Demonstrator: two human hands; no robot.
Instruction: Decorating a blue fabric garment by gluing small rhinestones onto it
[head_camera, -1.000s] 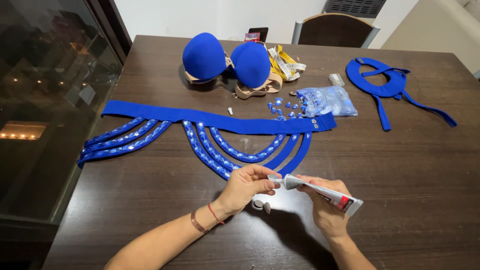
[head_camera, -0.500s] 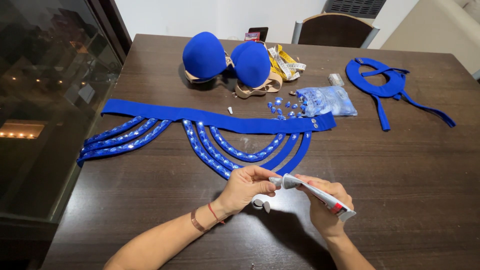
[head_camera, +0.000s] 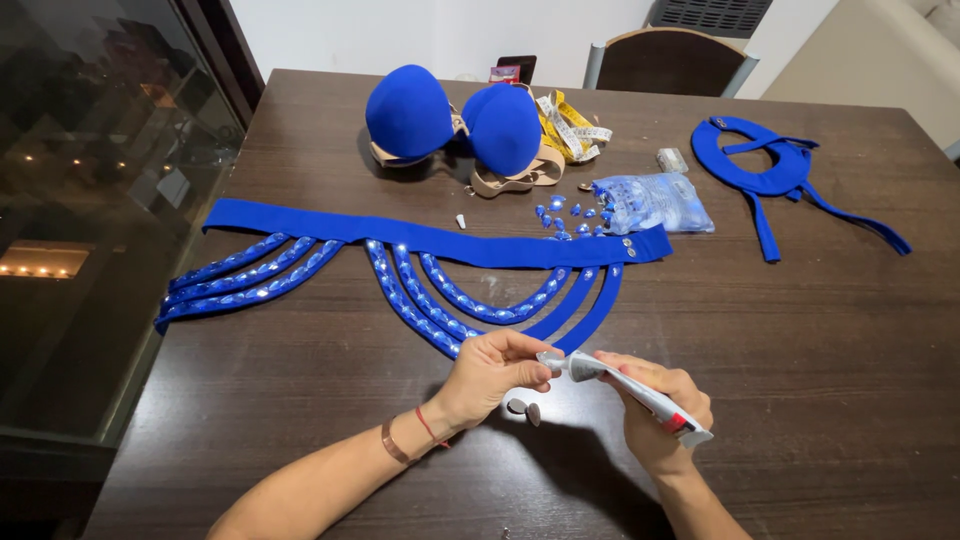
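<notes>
Glue could string onto the dark wooden table (head_camera: 800, 330) if the right hand (head_camera: 655, 415), fingers wrapped around the small white squeeze tube (head_camera: 640, 392) at 6 o'clock, presses while the left hand (head_camera: 492, 368) pinches its nozzle tip.

Dark wooden table (head_camera: 800, 330); chair (head_camera: 672, 62); window (head_camera: 90, 180)

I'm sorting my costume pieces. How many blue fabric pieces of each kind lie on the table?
Belt with draped jewelled strands: 1
Padded bra top: 1
Collar piece with straps: 1
Total: 3
</notes>
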